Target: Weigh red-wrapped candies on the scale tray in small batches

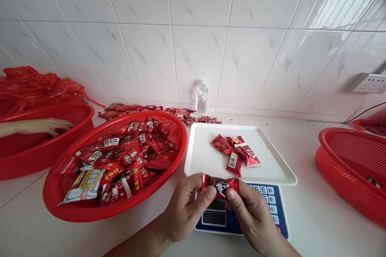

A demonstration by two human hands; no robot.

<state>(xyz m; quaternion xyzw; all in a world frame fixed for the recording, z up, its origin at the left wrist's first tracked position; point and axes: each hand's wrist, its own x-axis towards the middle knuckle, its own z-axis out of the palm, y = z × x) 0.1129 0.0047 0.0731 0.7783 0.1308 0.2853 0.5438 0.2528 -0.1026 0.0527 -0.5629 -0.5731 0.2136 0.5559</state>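
Observation:
Both my hands hold one small red and dark wrapped snack packet (221,187) with white lettering, above a blue electronic scale (235,223). My left hand (188,209) pinches its left end between thumb and fingers. At the other end, my right hand (256,217) grips it the same way. Just beyond them sits the scale's white tray (197,164), with several red snack packets (234,160) lying on it. To the left, an oval red basket (87,215) is heaped with mixed wrapped snacks (129,154).
Another person's hand (50,126) reaches into a second red basket (18,164) at far left. Red plastic bags (36,84) lie behind it. Packet strips (123,108) and a clear bottle (202,98) are near the tiled wall. Another red basket (340,172) stands right.

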